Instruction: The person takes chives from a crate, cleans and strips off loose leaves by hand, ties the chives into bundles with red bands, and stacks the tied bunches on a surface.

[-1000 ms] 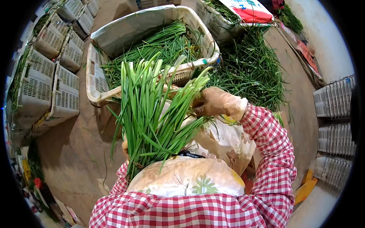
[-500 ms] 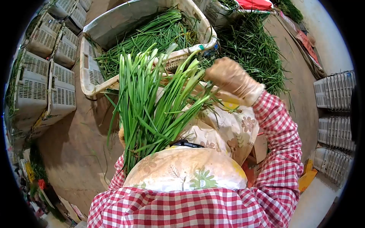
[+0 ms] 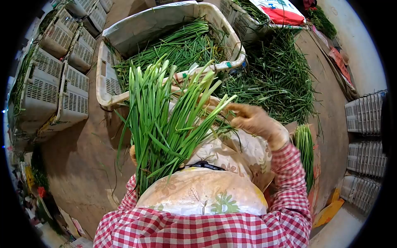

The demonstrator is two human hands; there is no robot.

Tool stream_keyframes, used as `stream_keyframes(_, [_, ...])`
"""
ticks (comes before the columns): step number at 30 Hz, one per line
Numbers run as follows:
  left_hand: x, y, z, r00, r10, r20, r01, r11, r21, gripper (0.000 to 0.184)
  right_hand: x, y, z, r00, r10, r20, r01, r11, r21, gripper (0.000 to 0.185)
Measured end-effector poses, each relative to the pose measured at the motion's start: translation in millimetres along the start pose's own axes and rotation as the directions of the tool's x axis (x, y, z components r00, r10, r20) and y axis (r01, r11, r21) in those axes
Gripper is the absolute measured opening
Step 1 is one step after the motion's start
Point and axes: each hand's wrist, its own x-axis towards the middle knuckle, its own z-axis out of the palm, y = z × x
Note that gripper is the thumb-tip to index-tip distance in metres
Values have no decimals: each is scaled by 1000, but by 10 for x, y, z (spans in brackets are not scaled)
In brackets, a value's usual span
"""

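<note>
A large bunch of green stalks (image 3: 159, 120) with pale ends upward leans in front of my body, above the stained floral apron (image 3: 202, 192). My left hand (image 3: 133, 155) is mostly hidden behind the bunch at its left side; only a bit of its glove shows, its fingers out of sight. At the bunch's right edge is my gloved right hand (image 3: 256, 120), its fingers bent toward the pale tip of a stalk; whether they grip it is unclear. Beyond the bunch stands a white basket (image 3: 111, 80) holding more green stalks (image 3: 178, 45).
Loose greens (image 3: 277, 78) are heaped right of the basket. A tied-looking bunch (image 3: 304, 151) lies near my right sleeve. White crates (image 3: 41, 84) line the left, with stacked crates (image 3: 366, 113) at the right. A red and white bag (image 3: 283, 12) is at the top.
My right hand moved away from the bunch with its fingers closed, then came back down beside its right edge. The bunch at the far right has come into fuller view.
</note>
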Motion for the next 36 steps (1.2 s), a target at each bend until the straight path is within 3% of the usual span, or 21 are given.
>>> stream_keyframes(2, [31,-45,29,1000,10,-6,-10,1000,-11,57,154,173,434,985,-151,-82,172,893,417,31])
stream_keyframes(3, [21,-71,48,1000,24,-12,-24,1000,-16,57,89,81,513,975,-172,-138,186,978,93,23])
stream_keyframes(5, [2,-111,86,998,62,-28,-63,998,-28,57,-195,-299,626,976,-77,206,44,987,156,16])
stream_keyframes(7, [2,-124,111,996,79,-43,-81,996,-43,57,-303,-393,743,860,-290,420,311,950,19,15])
stream_keyframes(8, [16,-121,112,996,79,-45,-82,995,-56,57,-337,-482,662,853,-289,435,318,948,5,15])
stream_keyframes(10, [38,-100,146,1000,-4,-26,1,994,-108,58,-413,-618,403,483,-833,270,816,540,207,15])
stream_keyframes(11, [55,-77,150,996,-84,-3,83,987,-135,60,-468,-581,293,723,-639,263,341,660,669,7])
stream_keyframes(12, [62,-77,146,999,-50,-21,49,999,-22,60,-459,-569,292,781,-617,92,536,740,407,13])
stream_keyframes(13, [42,-67,100,999,-23,-34,25,996,88,61,-418,-655,368,825,-565,-36,565,820,91,18])
stream_keyframes(14, [38,-82,142,998,-65,-21,66,998,18,62,-375,-742,443,850,-500,-164,463,859,-218,24])
stream_keyframes(17, [-10,-42,207,989,-146,19,146,989,3,63,-137,-615,783,853,-511,-102,318,665,-676,30])
stream_keyframes(18, [-45,-23,190,985,-168,31,167,985,48,63,-72,-539,882,854,-508,-109,311,668,-676,30])
stream_keyframes(21, [-140,-30,-10,980,-200,8,200,980,4,65,-48,-466,993,795,-590,-139,470,744,-475,29])
stream_keyframes(22, [-84,-24,211,983,-184,27,184,983,-23,65,-153,-637,929,968,-251,-30,250,968,-9,28])
stream_keyframes(23, [-66,-28,209,980,-195,33,196,980,-23,65,-232,-749,868,972,42,233,-134,907,398,26])
stream_keyframes(26, [-35,-46,104,986,-155,57,157,987,-44,66,-347,-780,671,856,-120,503,-223,792,569,28])
stream_keyframes(29, [-3,-58,75,994,-102,38,102,995,12,56,-401,-660,666,766,-337,547,-188,697,692,33])
stream_keyframes(31, [-22,-51,-54,992,-105,66,106,994,-5,50,-429,-630,622,653,-584,482,-68,589,805,28])
stream_keyframes(32, [-43,-40,-417,983,-35,179,5,986,169,50,-446,-609,584,605,-656,451,-39,541,840,27])
stream_keyframes(35, [-147,-95,-689,948,-14,317,-52,979,199,52,-509,-425,118,373,-923,-97,298,21,954,29])
stream_keyframes(36, [-144,-97,-649,955,-17,295,-38,983,179,52,-597,-459,-41,426,-886,-183,396,1,918,28])
